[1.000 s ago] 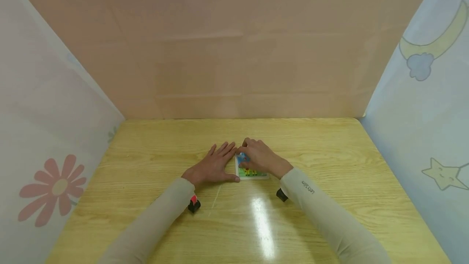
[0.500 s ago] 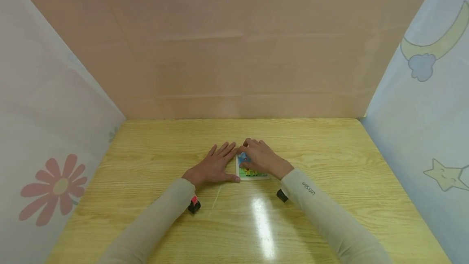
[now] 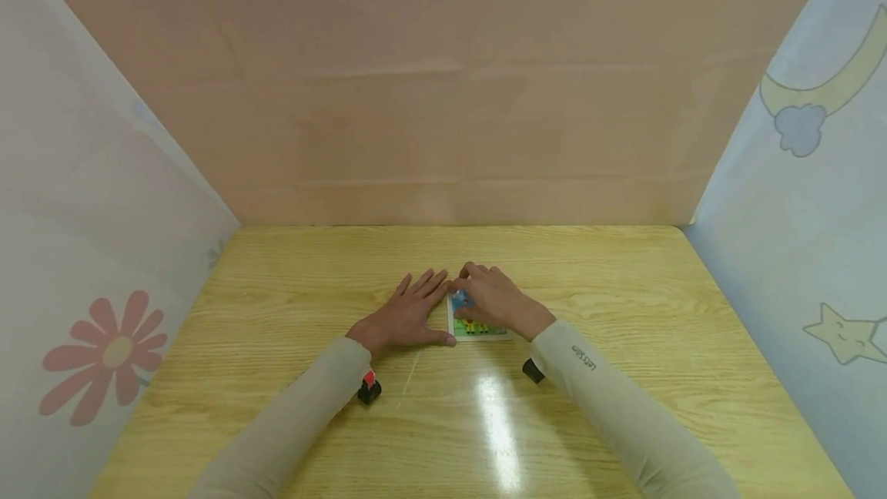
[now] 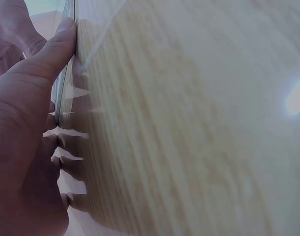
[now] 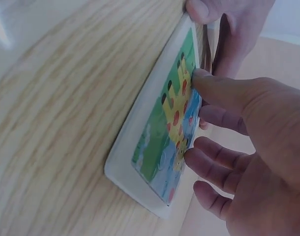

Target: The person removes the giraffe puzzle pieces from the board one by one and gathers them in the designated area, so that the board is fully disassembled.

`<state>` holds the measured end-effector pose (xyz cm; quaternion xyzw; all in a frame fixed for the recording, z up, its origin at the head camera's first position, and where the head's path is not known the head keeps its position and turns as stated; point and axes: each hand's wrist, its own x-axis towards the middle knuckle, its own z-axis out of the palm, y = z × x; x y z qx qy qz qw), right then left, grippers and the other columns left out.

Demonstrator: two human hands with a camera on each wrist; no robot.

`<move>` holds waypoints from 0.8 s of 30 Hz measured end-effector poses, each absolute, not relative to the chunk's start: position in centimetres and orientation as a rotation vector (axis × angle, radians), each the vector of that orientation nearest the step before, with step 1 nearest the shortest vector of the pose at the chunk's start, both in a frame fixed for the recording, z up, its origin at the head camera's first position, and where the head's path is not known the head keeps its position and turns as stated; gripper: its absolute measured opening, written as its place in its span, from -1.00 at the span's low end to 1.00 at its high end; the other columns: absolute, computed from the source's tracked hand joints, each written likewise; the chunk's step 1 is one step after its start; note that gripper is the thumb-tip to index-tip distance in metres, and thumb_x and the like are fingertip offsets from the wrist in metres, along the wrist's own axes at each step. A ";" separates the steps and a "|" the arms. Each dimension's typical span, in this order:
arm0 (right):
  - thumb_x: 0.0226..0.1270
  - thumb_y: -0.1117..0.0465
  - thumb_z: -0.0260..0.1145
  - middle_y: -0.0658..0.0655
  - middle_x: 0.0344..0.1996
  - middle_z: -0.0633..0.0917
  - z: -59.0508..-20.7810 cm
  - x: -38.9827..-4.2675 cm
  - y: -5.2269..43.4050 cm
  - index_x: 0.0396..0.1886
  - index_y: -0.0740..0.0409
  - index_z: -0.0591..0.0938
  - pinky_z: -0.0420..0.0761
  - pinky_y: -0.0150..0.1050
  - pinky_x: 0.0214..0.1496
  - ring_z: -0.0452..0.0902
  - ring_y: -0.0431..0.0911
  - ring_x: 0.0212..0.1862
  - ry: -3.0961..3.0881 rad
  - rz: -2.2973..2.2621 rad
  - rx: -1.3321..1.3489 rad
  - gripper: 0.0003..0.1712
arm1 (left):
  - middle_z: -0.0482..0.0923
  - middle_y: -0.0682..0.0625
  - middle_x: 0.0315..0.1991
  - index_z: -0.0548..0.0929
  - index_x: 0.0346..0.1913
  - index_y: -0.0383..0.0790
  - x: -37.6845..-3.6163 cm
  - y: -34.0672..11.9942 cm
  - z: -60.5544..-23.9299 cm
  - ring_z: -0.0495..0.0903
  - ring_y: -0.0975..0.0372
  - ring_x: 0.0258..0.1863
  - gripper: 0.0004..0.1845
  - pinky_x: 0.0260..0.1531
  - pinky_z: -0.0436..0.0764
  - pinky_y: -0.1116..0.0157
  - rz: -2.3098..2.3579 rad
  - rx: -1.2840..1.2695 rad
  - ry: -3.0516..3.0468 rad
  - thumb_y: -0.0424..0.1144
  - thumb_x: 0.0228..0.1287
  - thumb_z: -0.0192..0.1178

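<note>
A small white-framed picture board (image 3: 476, 327) with a green, blue and yellow picture lies flat on the wooden table (image 3: 624, 314). My left hand (image 3: 405, 314) rests flat on the table against the board's left edge, fingers spread, thumb at the near left corner. In the left wrist view the thumb (image 4: 56, 49) touches the thin board edge (image 4: 63, 93). My right hand (image 3: 495, 299) lies over the board from the right. In the right wrist view its thumb and bent fingertips (image 5: 192, 157) touch the picture (image 5: 162, 142). Most of the board is hidden under it in the head view.
A peach backdrop (image 3: 443, 98) closes the far side of the table. A flower-printed curtain (image 3: 104, 291) stands at the left, and a curtain with a moon and a star (image 3: 797, 175) at the right. Black wrist-camera mounts (image 3: 368, 390) (image 3: 532, 370) hang under both sleeves.
</note>
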<state>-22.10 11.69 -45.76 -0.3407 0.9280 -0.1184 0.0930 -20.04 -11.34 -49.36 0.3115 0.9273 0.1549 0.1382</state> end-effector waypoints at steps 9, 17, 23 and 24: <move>0.45 0.01 0.50 0.19 0.26 0.54 -45.6 -22.9 11.8 0.27 -0.01 0.67 0.62 0.13 0.32 0.57 0.07 0.13 2.631 -0.509 -0.919 -0.54 | -0.30 -0.02 0.81 -0.17 0.78 0.00 -20.0 -11.3 -49.3 -0.33 -0.01 0.80 0.18 0.72 -0.29 -0.26 0.461 0.890 2.669 0.49 0.38 0.17; 0.45 0.05 0.50 0.18 0.23 0.53 -45.7 -23.3 11.7 0.25 0.03 0.64 0.65 0.05 0.28 0.55 0.00 0.07 2.579 -0.596 -0.912 -0.54 | -0.31 0.00 0.81 -0.18 0.77 0.01 -19.9 -11.3 -49.3 -0.35 0.02 0.80 0.19 0.73 -0.31 -0.24 0.458 0.876 2.669 0.51 0.37 0.16; 0.47 0.17 0.47 0.12 0.15 0.64 -45.6 -23.3 11.7 0.20 0.11 0.63 0.65 0.04 0.34 0.60 0.00 0.14 2.591 -0.623 -0.950 -0.62 | -0.31 0.02 0.81 -0.17 0.77 0.01 -19.8 -11.2 -49.1 -0.35 0.02 0.81 0.19 0.73 -0.30 -0.23 0.444 0.872 2.670 0.51 0.37 0.17; 0.48 0.21 0.45 0.13 0.14 0.65 -45.5 -23.3 11.7 0.19 0.12 0.64 0.65 0.05 0.33 0.61 0.00 0.14 2.593 -0.638 -0.948 -0.64 | -0.32 0.02 0.81 -0.17 0.77 0.02 -19.8 -11.2 -49.1 -0.35 0.03 0.81 0.19 0.73 -0.31 -0.23 0.444 0.870 2.668 0.50 0.37 0.17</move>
